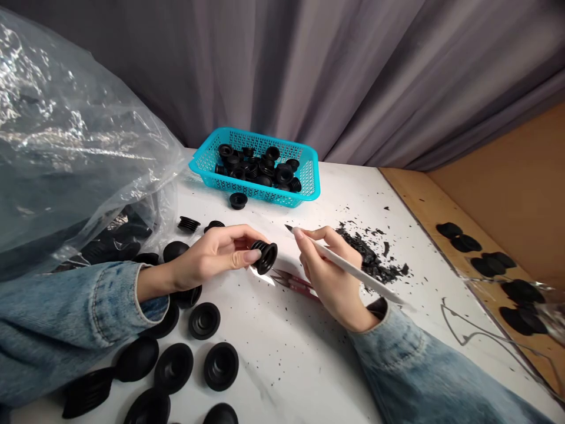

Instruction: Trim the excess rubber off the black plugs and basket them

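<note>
My left hand (220, 253) pinches a black ribbed rubber bellows (267, 258) between thumb and fingers, its round flanged end facing right. My right hand (333, 271) grips a slim white pen-shaped tool (359, 275) like a pencil. The tool's dark pointed tip sits up and to the right of the bellows, apart from it. Beneath and between both hands lie small red-handled thread snips (300, 284), partly hidden by my right hand. More black rubber bellows (204, 321) lie around and below my left forearm.
A turquoise perforated basket (312, 176) of black bellows stands at the back, with one loose bellows (238, 201) before it. Black scraps (375, 259) are heaped right. A large clear plastic bag (88, 135) fills the left. Glasses (468, 335) and black round pieces (465, 242) lie far right.
</note>
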`<act>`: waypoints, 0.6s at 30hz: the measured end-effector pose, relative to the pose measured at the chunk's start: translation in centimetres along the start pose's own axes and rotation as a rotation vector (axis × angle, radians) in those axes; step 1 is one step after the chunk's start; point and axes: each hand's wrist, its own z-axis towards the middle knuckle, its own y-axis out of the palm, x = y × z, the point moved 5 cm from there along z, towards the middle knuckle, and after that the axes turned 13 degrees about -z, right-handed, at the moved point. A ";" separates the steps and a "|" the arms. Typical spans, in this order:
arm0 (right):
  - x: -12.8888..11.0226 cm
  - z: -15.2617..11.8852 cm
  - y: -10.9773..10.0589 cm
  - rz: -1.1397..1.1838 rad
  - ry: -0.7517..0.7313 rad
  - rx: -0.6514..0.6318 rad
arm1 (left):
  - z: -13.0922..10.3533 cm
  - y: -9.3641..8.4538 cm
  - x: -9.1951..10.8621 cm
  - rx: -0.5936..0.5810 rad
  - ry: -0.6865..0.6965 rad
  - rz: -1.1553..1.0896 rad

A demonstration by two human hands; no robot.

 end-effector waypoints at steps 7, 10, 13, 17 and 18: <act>-0.9 -1.5 1.0 -0.200 -0.317 0.048 | 0.1 -0.3 -0.1 -0.014 0.013 -0.091; -1.0 -1.8 1.1 -0.227 -0.409 0.103 | 0.1 -0.3 0.0 -0.011 0.045 -0.102; -1.2 -1.9 1.2 -0.251 -0.483 0.138 | 0.0 -0.3 0.2 0.008 0.082 -0.033; -1.6 -2.0 1.2 -0.269 -0.567 0.156 | 0.7 -1.5 1.8 0.271 0.162 0.261; -1.7 -2.1 1.2 -0.270 -0.583 0.157 | 1.1 -2.1 2.6 0.373 0.194 0.351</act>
